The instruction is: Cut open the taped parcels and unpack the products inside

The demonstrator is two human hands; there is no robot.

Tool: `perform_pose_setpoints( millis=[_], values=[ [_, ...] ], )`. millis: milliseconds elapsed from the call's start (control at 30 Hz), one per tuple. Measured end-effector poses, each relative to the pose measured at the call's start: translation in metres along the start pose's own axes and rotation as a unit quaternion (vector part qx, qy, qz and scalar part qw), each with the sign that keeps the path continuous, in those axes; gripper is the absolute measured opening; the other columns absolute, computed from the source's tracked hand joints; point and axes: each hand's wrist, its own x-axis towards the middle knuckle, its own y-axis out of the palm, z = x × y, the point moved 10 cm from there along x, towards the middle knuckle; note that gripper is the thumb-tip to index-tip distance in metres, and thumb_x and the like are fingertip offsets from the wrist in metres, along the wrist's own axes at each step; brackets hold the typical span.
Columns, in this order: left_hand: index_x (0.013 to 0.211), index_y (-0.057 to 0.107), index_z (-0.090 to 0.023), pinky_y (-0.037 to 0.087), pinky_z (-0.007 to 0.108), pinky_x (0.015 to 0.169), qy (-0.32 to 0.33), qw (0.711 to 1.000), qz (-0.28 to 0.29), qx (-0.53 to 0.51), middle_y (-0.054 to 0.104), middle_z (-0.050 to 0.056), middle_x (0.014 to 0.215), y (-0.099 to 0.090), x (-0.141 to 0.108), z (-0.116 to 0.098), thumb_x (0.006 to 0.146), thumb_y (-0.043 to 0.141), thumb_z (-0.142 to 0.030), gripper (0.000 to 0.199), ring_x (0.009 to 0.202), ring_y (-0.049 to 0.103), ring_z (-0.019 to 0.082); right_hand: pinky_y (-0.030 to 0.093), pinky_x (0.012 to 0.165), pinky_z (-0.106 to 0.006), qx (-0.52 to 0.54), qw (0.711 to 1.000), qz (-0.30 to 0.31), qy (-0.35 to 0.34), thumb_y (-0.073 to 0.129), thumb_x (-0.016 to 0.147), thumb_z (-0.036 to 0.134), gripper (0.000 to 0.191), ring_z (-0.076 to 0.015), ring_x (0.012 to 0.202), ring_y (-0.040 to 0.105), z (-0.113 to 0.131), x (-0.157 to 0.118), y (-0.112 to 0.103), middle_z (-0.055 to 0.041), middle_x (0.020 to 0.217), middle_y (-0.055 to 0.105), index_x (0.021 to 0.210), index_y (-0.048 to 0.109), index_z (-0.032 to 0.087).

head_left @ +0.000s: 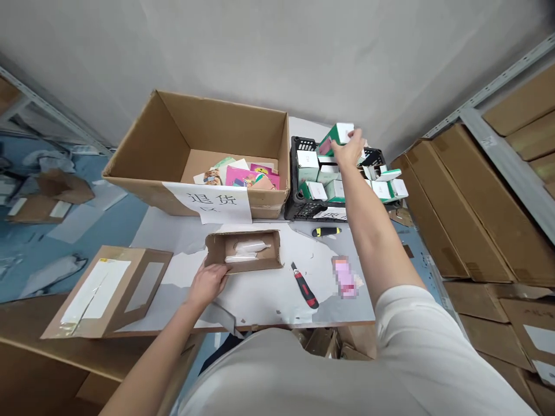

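My left hand (210,283) grips the near left wall of a small open cardboard box (255,265) lying on the table. Inside that box are white, plastic-looking packages (247,247). At the back right, my right hand (349,151) has its thumb and fingers around a green and white carton (329,137), which stands higher than the cartons about it. Beneath it is a black plastic crate (295,196) packed with several similar cartons (307,164). Whether the held carton still rests on others is hidden by my hand.
A large open carton (139,138) with colourful booklets (236,175) and a paper sign stands at the back. A red-black utility knife (305,286), a yellow-black knife (326,231) and a blurred pink item (344,277) lie on the table. Left is a taped parcel (130,268); shelves flank the table.
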Motion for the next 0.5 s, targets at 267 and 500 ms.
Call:
perform_pose_setpoints(
  millis=[267,500],
  values=[
    [0.096,0.068,-0.02,0.045,0.045,0.084,-0.037,0.998,0.052,0.024,0.073,0.009,0.091,0.01,-0.004,0.004,0.084,0.043,-0.022,0.028,0.088,0.068,0.028,0.04,0.093,-0.056,-0.028,0.995,0.048,-0.085,0.061,0.08,0.045,0.044,-0.0305,0.111,0.05,-0.013,0.034,0.038,-0.0123,0.115,0.046,0.108,0.039,0.021],
    [0.101,0.066,-0.02,0.038,0.051,0.101,-0.021,1.0,-0.003,0.008,0.071,0.012,0.103,-0.006,-0.003,0.001,0.086,0.046,-0.027,0.027,0.102,0.065,0.029,0.039,0.094,-0.06,-0.035,0.997,0.046,-0.055,0.061,0.075,0.059,0.058,-0.0352,0.117,0.047,-0.039,0.016,0.028,-0.0164,0.12,0.045,0.111,0.038,0.02]
  ],
)
